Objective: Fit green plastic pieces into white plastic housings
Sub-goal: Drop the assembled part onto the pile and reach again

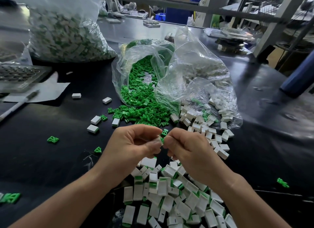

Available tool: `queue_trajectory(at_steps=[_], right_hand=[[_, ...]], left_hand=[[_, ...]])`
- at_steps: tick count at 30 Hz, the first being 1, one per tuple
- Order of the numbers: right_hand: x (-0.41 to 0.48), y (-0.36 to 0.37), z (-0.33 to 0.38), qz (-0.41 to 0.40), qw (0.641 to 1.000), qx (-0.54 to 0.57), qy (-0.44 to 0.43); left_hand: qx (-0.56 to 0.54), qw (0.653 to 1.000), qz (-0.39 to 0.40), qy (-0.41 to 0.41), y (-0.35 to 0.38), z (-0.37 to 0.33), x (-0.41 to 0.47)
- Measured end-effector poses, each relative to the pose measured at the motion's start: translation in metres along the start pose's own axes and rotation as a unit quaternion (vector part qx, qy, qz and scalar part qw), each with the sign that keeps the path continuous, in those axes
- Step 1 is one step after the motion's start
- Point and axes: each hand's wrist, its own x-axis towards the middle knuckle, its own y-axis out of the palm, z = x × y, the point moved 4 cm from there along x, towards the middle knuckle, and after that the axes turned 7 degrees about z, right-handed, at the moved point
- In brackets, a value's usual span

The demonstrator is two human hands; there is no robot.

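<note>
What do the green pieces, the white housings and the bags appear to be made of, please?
Green pieces: moulded plastic, matte, with crisp ribbed shapes. White housings: opaque plastic, smooth, with a slight sheen on flat faces. Bags: thin clear plastic film, crinkled and glossy with glare.

A dark table [51, 159] carries it all: an open clear bag [136, 74] spills green pieces [141, 112] at centre, a second bag [203, 71] beside it sheds white housings [212, 134]. Assembled housings [169, 197] pile at the near edge. Far left sit a full bag [68, 32], paper [47, 91] and a pen [20, 103].
</note>
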Motion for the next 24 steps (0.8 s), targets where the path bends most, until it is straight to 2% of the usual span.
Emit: queue_trajectory(at_steps=[3, 6, 17, 20, 22, 24], right_hand=[[-0.001, -0.001, 0.002, -0.005, 0.999, -0.027, -0.018], [-0.001, -0.002, 0.005, 0.004, 0.998, -0.054, -0.032], [-0.003, 0.006, 0.012, 0.067, 0.969, -0.222, -0.083], [-0.002, 0.004, 0.008, 0.060, 0.980, -0.177, -0.065], [-0.002, 0.000, 0.005, 0.042, 0.997, -0.056, -0.034], [-0.001, -0.004, 0.000, 0.018, 0.994, 0.105, 0.019]], left_hand=[[-0.039, 0.999, -0.006, -0.016, -0.002, 0.002, 0.001], [-0.032, 0.999, 0.000, -0.015, -0.002, 0.002, 0.001], [0.104, 0.994, 0.019, 0.018, 0.000, -0.001, -0.004], [0.058, 0.998, 0.018, 0.007, 0.000, -0.002, -0.002], [0.000, 1.000, 0.019, 0.000, 0.001, -0.002, 0.001], [-0.054, 0.998, 0.020, -0.006, 0.002, -0.001, 0.002]])
